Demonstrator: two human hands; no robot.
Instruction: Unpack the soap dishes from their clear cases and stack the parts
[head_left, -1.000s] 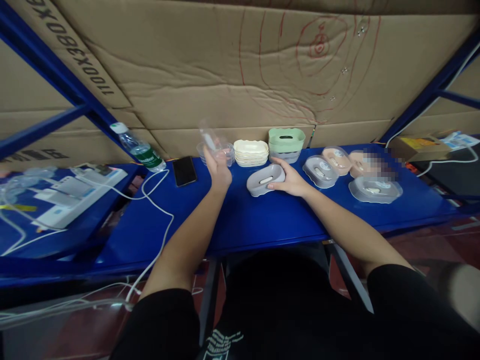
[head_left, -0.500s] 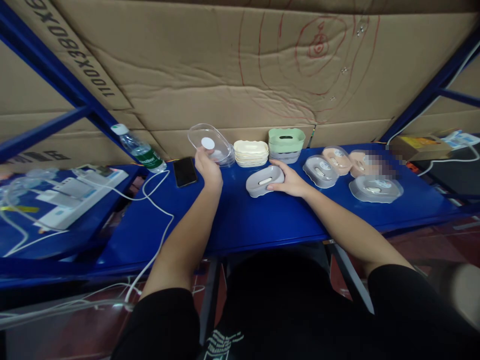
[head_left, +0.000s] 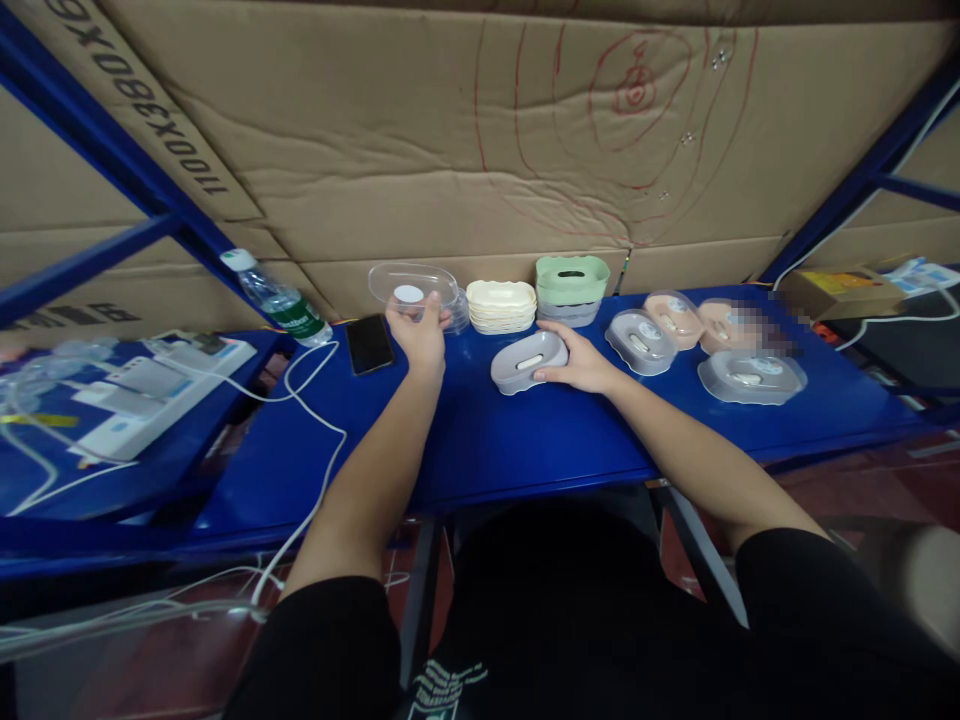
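Note:
My left hand point(head_left: 420, 328) holds a clear oval lid point(head_left: 382, 282) with a round white sticker, raised over the back of the blue table. Other clear lids point(head_left: 457, 312) lie just behind it. My right hand point(head_left: 576, 358) grips the right end of a grey oval tray point(head_left: 514, 372), which rests on the table with a small white piece point(head_left: 530, 361) in it. Behind the tray stand a stack of cream trays point(head_left: 501, 308) and a green tray point(head_left: 572, 280) on top of grey ones point(head_left: 570, 312).
Several lidded grey and peach boxes point(head_left: 641, 342) sit at the right. To the left are a black phone point(head_left: 370, 344), a water bottle point(head_left: 281, 300), a white cable point(head_left: 330, 425) and a power strip point(head_left: 161, 400). Cardboard point(head_left: 375, 130) rises behind the table point(head_left: 525, 450).
The clear lid in my left hand has tipped flatter and dropped slightly, and that hand has turned with it. My right hand and the grey tray have hardly moved.

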